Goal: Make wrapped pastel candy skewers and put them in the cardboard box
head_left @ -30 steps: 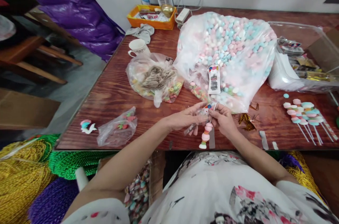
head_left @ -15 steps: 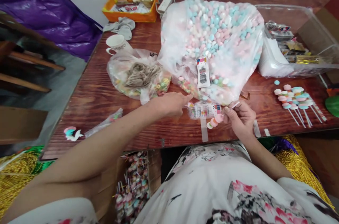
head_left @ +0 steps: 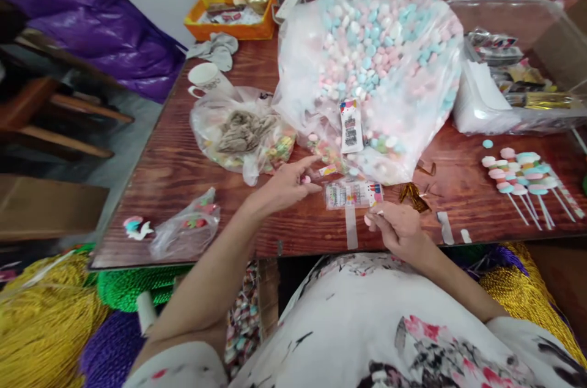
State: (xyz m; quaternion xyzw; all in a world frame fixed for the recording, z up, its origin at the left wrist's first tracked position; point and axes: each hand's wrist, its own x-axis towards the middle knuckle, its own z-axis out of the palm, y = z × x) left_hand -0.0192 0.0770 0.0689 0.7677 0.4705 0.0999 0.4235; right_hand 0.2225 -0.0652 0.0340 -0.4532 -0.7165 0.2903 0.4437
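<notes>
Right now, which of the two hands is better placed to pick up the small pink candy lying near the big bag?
Left. The left hand already has its fingertips at the pink candy, while the right hand sits curled nearer the table edge, farther from it.

place: home candy-packing workshop | signs: wooden desk [head_left: 192,156] with big bag of sweets [head_left: 380,64], finished candy sticks [head_left: 523,177] near right edge, cord bundles [head_left: 41,321] on floor
</notes>
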